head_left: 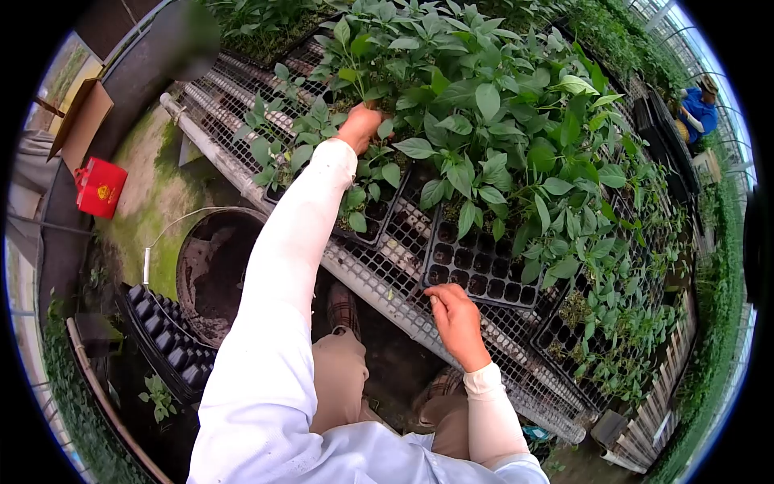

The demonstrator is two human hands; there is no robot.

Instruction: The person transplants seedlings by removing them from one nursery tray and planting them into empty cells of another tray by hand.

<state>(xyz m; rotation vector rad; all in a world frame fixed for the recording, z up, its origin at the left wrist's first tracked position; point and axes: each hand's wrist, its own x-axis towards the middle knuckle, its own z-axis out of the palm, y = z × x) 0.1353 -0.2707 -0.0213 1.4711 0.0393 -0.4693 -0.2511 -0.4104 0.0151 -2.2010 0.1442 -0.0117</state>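
My left hand (361, 127) reaches in among leafy pepper seedlings (484, 105), closed at the base of a seedling (355, 60) whose stem rises just above it; leaves hide some of the fingertips. Below that hand a black cell tray (372, 222) holds a few small plants. My right hand (458, 323) is at the front corner of another black seedling tray (476, 285), whose nearest cells contain dark soil and no plants. Its fingers are curled together, and whatever they pinch, if anything, cannot be made out.
The trays lie on a mesh bench with a pipe edge (379, 298). Lower left are a soil-lined bucket (189, 270) and stacked black cell trays (165, 335). A red box (101, 187) and a cardboard box (83, 121) stand beyond. A person in blue (700, 111) is far right.
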